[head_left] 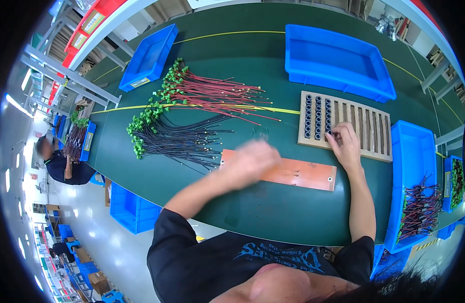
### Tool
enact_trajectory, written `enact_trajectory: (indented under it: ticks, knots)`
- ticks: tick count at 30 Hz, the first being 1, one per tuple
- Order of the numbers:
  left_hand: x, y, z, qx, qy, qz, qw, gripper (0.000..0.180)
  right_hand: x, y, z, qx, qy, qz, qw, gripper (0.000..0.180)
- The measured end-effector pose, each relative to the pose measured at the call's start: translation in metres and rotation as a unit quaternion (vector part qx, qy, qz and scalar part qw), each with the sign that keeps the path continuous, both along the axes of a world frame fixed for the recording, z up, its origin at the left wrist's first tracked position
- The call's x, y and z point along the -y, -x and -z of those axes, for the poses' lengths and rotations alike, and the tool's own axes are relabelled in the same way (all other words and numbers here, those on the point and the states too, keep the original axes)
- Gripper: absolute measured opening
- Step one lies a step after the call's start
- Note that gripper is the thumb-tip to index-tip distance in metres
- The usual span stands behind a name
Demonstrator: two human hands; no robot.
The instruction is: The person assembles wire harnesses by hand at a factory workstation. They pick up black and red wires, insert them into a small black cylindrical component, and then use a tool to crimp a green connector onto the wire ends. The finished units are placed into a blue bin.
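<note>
My left hand, smeared by motion, passes over the left part of an orange flat plate lying on the green table; its fingers do not show clearly. At the grooved wooden tray, my right hand has thumb and fingertips pinched on a small black ring-shaped part at the near end of the third row. More such parts fill the tray's left grooves. Left of the plate lie black wires and red wires, with green connectors at their far-left ends.
Blue bins stand at the back left and back right. Another blue bin at the right holds red and black wire assemblies. Yellow lines cross the table. At the far left sits another person.
</note>
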State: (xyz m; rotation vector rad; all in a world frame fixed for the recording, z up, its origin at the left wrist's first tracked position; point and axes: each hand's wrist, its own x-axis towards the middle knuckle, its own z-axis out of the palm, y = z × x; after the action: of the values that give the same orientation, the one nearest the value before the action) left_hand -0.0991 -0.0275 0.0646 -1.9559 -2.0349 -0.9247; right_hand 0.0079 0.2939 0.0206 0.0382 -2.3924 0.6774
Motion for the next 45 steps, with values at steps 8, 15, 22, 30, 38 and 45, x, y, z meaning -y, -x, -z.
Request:
enact_trajectory:
  ticks: [8, 15, 22, 30, 38, 45]
  knots:
    - [0.018, 0.107, -0.016, -0.192, 0.198, -0.129, 0.952, 0.027, -0.005, 0.001, 0.002, -0.029, 0.004, 0.005, 1.000, 0.022]
    - [0.066, 0.165, -0.014, -0.196, 0.306, -0.208, 0.908, 0.017, -0.005, 0.000, 0.005, -0.017, 0.067, 0.010, 0.998, 0.018]
    - [0.084, 0.183, -0.014, -0.148, 0.162, -0.256, 0.941, 0.019, -0.005, 0.000, 0.005, -0.049, 0.112, 0.025, 0.992, 0.014]
    - [0.096, 0.185, -0.001, -0.108, 0.225, -0.212, 0.945, 0.026, -0.004, 0.002, 0.004, -0.042, 0.143, 0.027, 0.989, 0.013]
    - [0.114, 0.202, -0.052, -0.086, 0.124, -0.269, 0.951, 0.011, -0.006, 0.003, 0.004, -0.034, 0.143, 0.030, 0.989, 0.014]
    - [0.180, 0.202, -0.133, 0.168, -0.065, -0.368, 0.912, 0.015, -0.003, 0.002, 0.003, -0.027, 0.143, 0.022, 0.989, 0.013]
